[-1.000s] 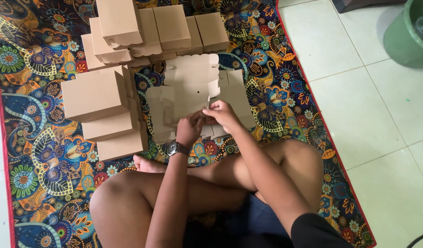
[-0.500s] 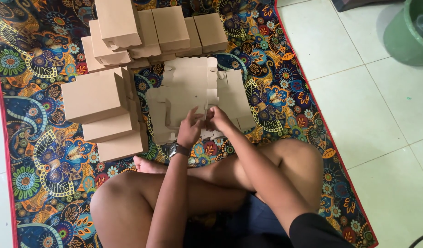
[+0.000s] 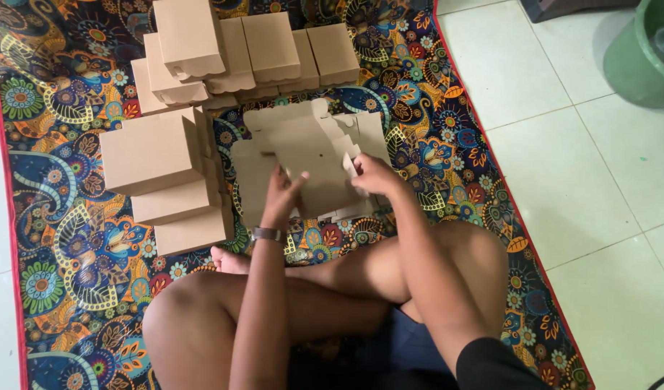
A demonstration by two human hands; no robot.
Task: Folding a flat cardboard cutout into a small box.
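Apart now, left hand (image 3: 280, 193) flat, right hand (image 3: 372, 175) pinching the cardboard blank's (image 3: 303, 155) half-hidden flap.

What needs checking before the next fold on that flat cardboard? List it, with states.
1. Left hand on the blank: ok, it rests on it.
2. Right hand on a flap: ok, fingers at its edge.
3. Blank lying flat on the mat: ok.
4. Folded boxes clear of the blank: not ok, the stack touches its left edge.
5. Flap tabs lined up with slots: cannot tell.
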